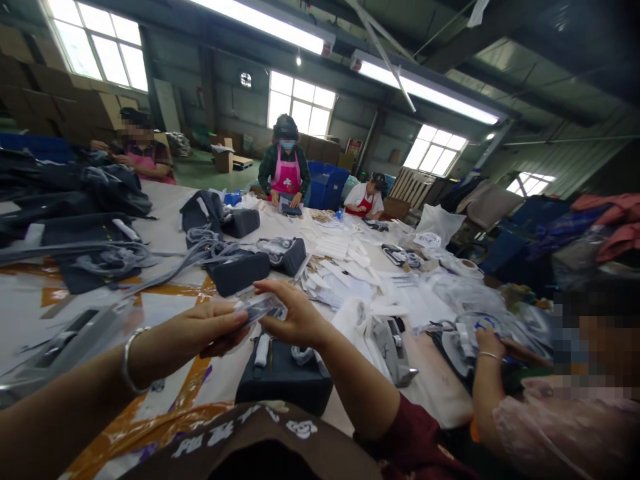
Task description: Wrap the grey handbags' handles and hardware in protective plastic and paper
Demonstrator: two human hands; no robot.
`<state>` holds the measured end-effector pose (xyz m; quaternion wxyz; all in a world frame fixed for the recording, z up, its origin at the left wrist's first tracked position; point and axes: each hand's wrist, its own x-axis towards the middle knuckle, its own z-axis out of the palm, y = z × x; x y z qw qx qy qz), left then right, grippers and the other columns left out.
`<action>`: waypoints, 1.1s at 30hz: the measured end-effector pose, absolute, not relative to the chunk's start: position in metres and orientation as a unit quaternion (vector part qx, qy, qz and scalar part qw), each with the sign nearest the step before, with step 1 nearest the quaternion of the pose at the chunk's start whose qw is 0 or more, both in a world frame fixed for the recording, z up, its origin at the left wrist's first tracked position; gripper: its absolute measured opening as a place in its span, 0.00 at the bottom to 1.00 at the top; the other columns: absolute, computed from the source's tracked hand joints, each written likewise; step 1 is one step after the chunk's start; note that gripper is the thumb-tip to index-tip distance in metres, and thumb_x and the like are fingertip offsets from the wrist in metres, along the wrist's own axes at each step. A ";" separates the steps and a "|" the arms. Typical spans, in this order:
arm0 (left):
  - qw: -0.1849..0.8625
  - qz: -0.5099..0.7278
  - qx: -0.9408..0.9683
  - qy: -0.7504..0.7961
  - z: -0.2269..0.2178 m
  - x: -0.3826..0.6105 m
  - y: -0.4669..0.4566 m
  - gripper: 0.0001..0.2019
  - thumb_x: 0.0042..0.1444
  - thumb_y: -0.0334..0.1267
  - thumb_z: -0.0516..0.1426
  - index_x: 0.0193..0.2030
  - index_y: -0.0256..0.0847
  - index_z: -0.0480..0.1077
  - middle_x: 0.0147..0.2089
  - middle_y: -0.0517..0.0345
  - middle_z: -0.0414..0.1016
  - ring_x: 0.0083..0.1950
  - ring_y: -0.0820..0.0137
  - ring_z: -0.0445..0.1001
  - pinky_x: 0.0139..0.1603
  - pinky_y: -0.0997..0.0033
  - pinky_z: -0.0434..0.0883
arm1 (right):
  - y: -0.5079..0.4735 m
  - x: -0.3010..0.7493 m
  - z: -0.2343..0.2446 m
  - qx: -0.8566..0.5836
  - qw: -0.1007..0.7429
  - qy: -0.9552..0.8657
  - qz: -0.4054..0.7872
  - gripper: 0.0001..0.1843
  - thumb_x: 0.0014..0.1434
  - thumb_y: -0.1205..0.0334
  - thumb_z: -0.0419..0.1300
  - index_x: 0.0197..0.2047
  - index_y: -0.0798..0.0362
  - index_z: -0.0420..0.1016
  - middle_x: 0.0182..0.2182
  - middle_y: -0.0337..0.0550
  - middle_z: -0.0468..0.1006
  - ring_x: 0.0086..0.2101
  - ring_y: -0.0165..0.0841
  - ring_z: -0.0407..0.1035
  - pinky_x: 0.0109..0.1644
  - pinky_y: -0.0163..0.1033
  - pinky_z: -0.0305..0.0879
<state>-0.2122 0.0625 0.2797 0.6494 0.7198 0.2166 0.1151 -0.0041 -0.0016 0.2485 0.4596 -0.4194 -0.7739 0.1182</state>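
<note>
My left hand and my right hand meet above the table, and both pinch a small clear plastic packet with something dark and grey inside. A silver bangle circles my left wrist. Right under my hands lies a dark fabric bag with a white roll and a strap on top of it. I wear a brown apron with white lettering.
The long table carries dark bags, grey straps, white paper pieces and clear packets. A tape dispenser stands to my right. A co-worker's hand works at the right. Three other people work at the far end.
</note>
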 end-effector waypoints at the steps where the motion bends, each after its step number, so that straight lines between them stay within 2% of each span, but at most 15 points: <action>1: 0.639 0.086 0.735 0.209 0.281 -0.213 0.065 0.23 0.60 0.57 0.52 0.26 0.38 0.66 0.21 0.62 0.57 0.21 0.76 0.50 0.19 0.76 0.48 | -0.005 -0.001 0.252 -0.410 0.448 -0.783 0.134 0.30 0.56 0.65 0.62 0.62 0.51 0.63 0.51 0.47 0.74 0.51 0.36 0.69 0.59 0.43 0.62; 3: 0.584 0.041 0.789 0.186 0.286 -0.213 0.068 0.23 0.60 0.57 0.52 0.25 0.39 0.66 0.22 0.62 0.59 0.22 0.75 0.53 0.21 0.75 0.52 | -0.010 0.002 0.256 -0.395 0.428 -0.798 0.153 0.29 0.56 0.66 0.61 0.62 0.51 0.63 0.51 0.47 0.74 0.51 0.36 0.69 0.59 0.42 0.62; 5: 0.472 0.016 0.867 0.157 0.293 -0.214 0.070 0.21 0.61 0.54 0.51 0.27 0.39 0.68 0.24 0.59 0.64 0.25 0.72 0.59 0.26 0.74 0.58 | -0.014 0.003 0.259 -0.388 0.403 -0.813 0.158 0.27 0.56 0.66 0.62 0.59 0.51 0.66 0.50 0.47 0.75 0.50 0.37 0.70 0.57 0.42 0.63; 7: 0.360 -0.005 0.923 0.134 0.301 -0.214 0.070 0.18 0.62 0.50 0.51 0.28 0.40 0.70 0.27 0.58 0.68 0.28 0.70 0.63 0.30 0.73 0.59 | -0.018 0.002 0.261 -0.384 0.366 -0.832 0.162 0.26 0.56 0.61 0.64 0.58 0.51 0.68 0.49 0.48 0.76 0.49 0.37 0.71 0.55 0.41 0.64; 9: 0.302 -0.025 0.945 0.123 0.308 -0.215 0.069 0.17 0.62 0.47 0.51 0.28 0.40 0.71 0.26 0.57 0.68 0.26 0.70 0.63 0.30 0.72 0.58 | -0.021 -0.002 0.262 -0.378 0.346 -0.842 0.171 0.28 0.56 0.57 0.66 0.59 0.52 0.68 0.47 0.48 0.76 0.47 0.37 0.71 0.53 0.41 0.65; 12: 0.353 -0.070 0.926 0.116 0.313 -0.216 0.069 0.17 0.60 0.46 0.53 0.24 0.40 0.70 0.22 0.59 0.64 0.23 0.72 0.58 0.26 0.72 0.56 | -0.026 -0.010 0.261 -0.366 0.367 -0.833 0.193 0.25 0.60 0.54 0.63 0.58 0.52 0.68 0.45 0.48 0.76 0.44 0.35 0.71 0.50 0.38 0.66; 17: 0.633 -0.160 0.749 0.113 0.303 -0.220 0.073 0.21 0.58 0.53 0.55 0.22 0.40 0.65 0.17 0.61 0.57 0.18 0.75 0.51 0.18 0.73 0.47 | -0.034 -0.029 0.250 -0.375 0.450 -0.769 0.256 0.17 0.63 0.49 0.59 0.47 0.53 0.73 0.37 0.44 0.75 0.37 0.32 0.69 0.43 0.36 0.65; 21: 0.759 -0.092 0.637 0.102 0.276 -0.217 0.069 0.23 0.55 0.56 0.55 0.21 0.38 0.65 0.16 0.61 0.58 0.16 0.76 0.51 0.18 0.72 0.47 | -0.039 -0.042 0.236 -0.415 0.499 -0.708 0.278 0.18 0.65 0.45 0.54 0.40 0.53 0.69 0.32 0.41 0.71 0.33 0.32 0.65 0.38 0.36 0.62; 24: 0.817 0.016 0.563 0.122 0.252 -0.206 0.059 0.25 0.56 0.57 0.53 0.19 0.40 0.58 0.14 0.64 0.52 0.16 0.76 0.50 0.21 0.72 0.51 | -0.037 -0.047 0.227 -0.447 0.526 -0.672 0.267 0.19 0.68 0.45 0.47 0.37 0.53 0.65 0.32 0.41 0.68 0.33 0.31 0.63 0.38 0.37 0.61; 26: 0.815 0.083 0.551 0.162 0.239 -0.197 0.052 0.27 0.56 0.61 0.52 0.18 0.41 0.56 0.14 0.65 0.50 0.17 0.76 0.49 0.22 0.72 0.52 | -0.032 -0.048 0.223 -0.465 0.533 -0.654 0.268 0.20 0.69 0.46 0.44 0.36 0.52 0.63 0.32 0.41 0.66 0.33 0.31 0.62 0.38 0.37 0.61; 28: 0.776 0.136 0.586 0.188 0.230 -0.190 0.049 0.29 0.54 0.65 0.51 0.19 0.40 0.57 0.14 0.65 0.53 0.17 0.76 0.51 0.22 0.72 0.53 | -0.027 -0.046 0.219 -0.485 0.535 -0.638 0.267 0.20 0.69 0.46 0.43 0.35 0.52 0.62 0.31 0.40 0.66 0.32 0.31 0.62 0.39 0.37 0.61; 30: 0.708 0.178 0.652 0.204 0.228 -0.186 0.048 0.29 0.52 0.67 0.53 0.22 0.39 0.62 0.16 0.63 0.59 0.20 0.74 0.56 0.24 0.73 0.55 | -0.023 -0.043 0.216 -0.497 0.541 -0.630 0.252 0.20 0.69 0.47 0.43 0.34 0.52 0.62 0.31 0.40 0.66 0.33 0.31 0.62 0.39 0.38 0.61; 33: 0.560 0.236 0.759 0.232 0.236 -0.186 0.052 0.26 0.53 0.63 0.56 0.25 0.39 0.65 0.22 0.61 0.64 0.26 0.71 0.62 0.28 0.72 0.60 | -0.020 -0.042 0.214 -0.495 0.562 -0.631 0.203 0.19 0.69 0.49 0.44 0.32 0.52 0.62 0.32 0.41 0.66 0.35 0.32 0.62 0.42 0.39 0.60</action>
